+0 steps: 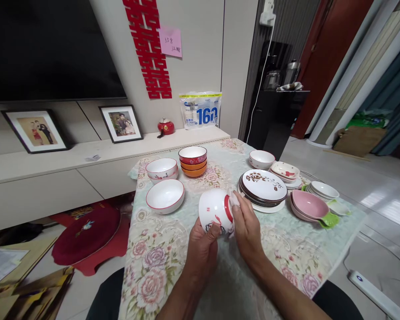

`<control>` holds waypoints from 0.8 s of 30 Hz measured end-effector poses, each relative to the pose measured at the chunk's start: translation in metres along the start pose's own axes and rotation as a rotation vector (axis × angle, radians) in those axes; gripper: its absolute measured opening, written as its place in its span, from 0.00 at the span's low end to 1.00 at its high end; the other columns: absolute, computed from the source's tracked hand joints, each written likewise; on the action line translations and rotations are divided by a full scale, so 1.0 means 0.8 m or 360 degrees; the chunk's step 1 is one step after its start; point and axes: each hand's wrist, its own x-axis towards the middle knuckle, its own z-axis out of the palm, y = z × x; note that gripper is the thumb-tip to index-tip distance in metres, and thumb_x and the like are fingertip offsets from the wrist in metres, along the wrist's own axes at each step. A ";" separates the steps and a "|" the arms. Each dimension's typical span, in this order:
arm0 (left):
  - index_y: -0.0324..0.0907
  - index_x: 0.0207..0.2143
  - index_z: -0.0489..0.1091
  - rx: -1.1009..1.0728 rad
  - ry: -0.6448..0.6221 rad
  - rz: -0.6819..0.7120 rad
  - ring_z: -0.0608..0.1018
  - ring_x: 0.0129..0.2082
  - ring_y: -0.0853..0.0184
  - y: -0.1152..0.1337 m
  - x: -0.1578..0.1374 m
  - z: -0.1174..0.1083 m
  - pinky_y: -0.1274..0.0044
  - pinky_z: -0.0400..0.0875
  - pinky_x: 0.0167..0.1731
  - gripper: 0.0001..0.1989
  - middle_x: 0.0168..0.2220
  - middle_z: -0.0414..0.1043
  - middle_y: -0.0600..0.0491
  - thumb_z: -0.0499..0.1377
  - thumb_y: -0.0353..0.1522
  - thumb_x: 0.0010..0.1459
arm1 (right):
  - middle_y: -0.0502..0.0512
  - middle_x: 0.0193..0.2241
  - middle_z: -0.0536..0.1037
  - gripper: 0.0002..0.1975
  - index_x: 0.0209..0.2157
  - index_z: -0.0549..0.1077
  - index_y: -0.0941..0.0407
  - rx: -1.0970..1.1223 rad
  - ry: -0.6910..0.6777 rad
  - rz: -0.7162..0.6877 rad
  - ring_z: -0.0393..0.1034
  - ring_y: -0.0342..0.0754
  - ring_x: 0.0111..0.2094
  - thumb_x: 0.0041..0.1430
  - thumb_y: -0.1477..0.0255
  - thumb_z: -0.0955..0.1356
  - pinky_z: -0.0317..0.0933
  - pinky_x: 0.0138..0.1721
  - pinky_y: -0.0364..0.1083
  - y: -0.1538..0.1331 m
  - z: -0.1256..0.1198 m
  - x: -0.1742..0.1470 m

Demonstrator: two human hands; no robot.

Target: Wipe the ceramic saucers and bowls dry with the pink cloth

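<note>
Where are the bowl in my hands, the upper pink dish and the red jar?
Bowl [214, 209]: head view, on its white outer wall.
Upper pink dish [310, 204]: head view, on its inner surface.
Red jar [167, 128]: head view, on its round body.

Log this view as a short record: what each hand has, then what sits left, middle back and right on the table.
left hand: gripping white, ceramic-looking round bowl with red-and-black print
right hand: holding crumpled whitish tissue or cloth against that bowl's base
left: white red-rimmed round bowls
middle back: red patterned bowl atop orange bowls
right: includes stacked brown-rimmed white plates, pink bowl with green handle
</note>
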 end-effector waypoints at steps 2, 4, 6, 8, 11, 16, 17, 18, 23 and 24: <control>0.43 0.59 0.66 -0.0051 0.0033 -0.0038 0.77 0.49 0.58 0.003 0.001 -0.001 0.68 0.66 0.53 0.29 0.49 0.77 0.45 0.66 0.31 0.55 | 0.63 0.58 0.68 0.22 0.60 0.66 0.56 -0.0171 -0.0005 -0.0218 0.60 0.56 0.61 0.70 0.67 0.57 0.59 0.60 0.57 -0.004 0.002 -0.012; 0.44 0.60 0.65 -0.0088 0.0027 -0.0081 0.76 0.52 0.58 0.005 0.000 -0.003 0.68 0.65 0.55 0.29 0.50 0.76 0.45 0.65 0.31 0.56 | 0.64 0.58 0.67 0.21 0.62 0.64 0.55 -0.0316 -0.0019 -0.0494 0.60 0.56 0.60 0.69 0.72 0.58 0.61 0.57 0.56 -0.009 0.000 -0.018; 0.44 0.60 0.65 -0.0115 0.0001 -0.0115 0.75 0.52 0.58 0.004 0.000 -0.005 0.68 0.65 0.55 0.28 0.51 0.76 0.45 0.64 0.32 0.57 | 0.65 0.56 0.68 0.22 0.61 0.64 0.55 -0.0422 -0.0074 -0.0815 0.62 0.56 0.59 0.68 0.76 0.59 0.62 0.57 0.55 -0.013 -0.004 -0.016; 0.44 0.60 0.65 -0.0108 -0.0024 -0.0126 0.75 0.53 0.58 0.002 -0.001 -0.006 0.68 0.64 0.55 0.28 0.52 0.75 0.45 0.64 0.33 0.57 | 0.65 0.53 0.69 0.21 0.60 0.66 0.56 -0.0499 -0.0138 -0.1073 0.63 0.56 0.57 0.66 0.78 0.61 0.61 0.58 0.56 -0.014 -0.010 -0.009; 0.42 0.57 0.68 -0.0020 -0.0052 -0.0081 0.75 0.51 0.59 -0.003 -0.002 -0.005 0.69 0.65 0.53 0.27 0.51 0.75 0.46 0.66 0.33 0.55 | 0.66 0.51 0.71 0.19 0.57 0.69 0.58 -0.0551 -0.0188 -0.1163 0.65 0.57 0.55 0.66 0.77 0.62 0.62 0.57 0.56 -0.011 -0.017 0.005; 0.40 0.50 0.72 0.0321 -0.0111 -0.0053 0.76 0.41 0.63 -0.005 -0.005 -0.007 0.72 0.67 0.46 0.21 0.43 0.78 0.49 0.67 0.33 0.53 | 0.62 0.50 0.74 0.18 0.54 0.72 0.56 -0.0349 -0.0140 -0.0656 0.64 0.54 0.56 0.69 0.73 0.58 0.62 0.56 0.55 -0.003 -0.022 0.023; 0.40 0.48 0.73 0.0432 -0.0110 -0.0055 0.75 0.39 0.64 -0.004 -0.005 -0.008 0.73 0.67 0.44 0.20 0.41 0.78 0.50 0.67 0.34 0.53 | 0.62 0.50 0.74 0.18 0.53 0.72 0.56 -0.0274 -0.0128 -0.0539 0.65 0.54 0.55 0.69 0.71 0.57 0.61 0.57 0.55 -0.002 -0.022 0.026; 0.40 0.47 0.73 0.0552 -0.0100 -0.0054 0.75 0.36 0.65 -0.002 -0.006 -0.010 0.74 0.67 0.42 0.19 0.39 0.78 0.51 0.67 0.34 0.52 | 0.62 0.50 0.75 0.19 0.53 0.73 0.57 -0.0191 -0.0121 -0.0430 0.66 0.54 0.55 0.69 0.69 0.57 0.60 0.57 0.55 -0.001 -0.022 0.028; 0.40 0.40 0.73 0.1203 -0.0184 0.0038 0.70 0.29 0.67 0.004 -0.007 -0.018 0.76 0.65 0.32 0.13 0.31 0.73 0.54 0.64 0.38 0.54 | 0.64 0.51 0.76 0.26 0.53 0.74 0.61 0.0259 -0.0241 0.0191 0.69 0.57 0.53 0.66 0.56 0.60 0.60 0.55 0.56 0.007 -0.025 0.038; 0.40 0.37 0.72 0.1385 -0.0236 0.0122 0.70 0.29 0.66 0.005 -0.007 -0.019 0.75 0.65 0.32 0.11 0.30 0.71 0.54 0.63 0.38 0.55 | 0.64 0.51 0.77 0.28 0.53 0.74 0.60 0.0361 -0.0293 0.0329 0.71 0.58 0.51 0.65 0.54 0.60 0.63 0.53 0.56 0.008 -0.027 0.040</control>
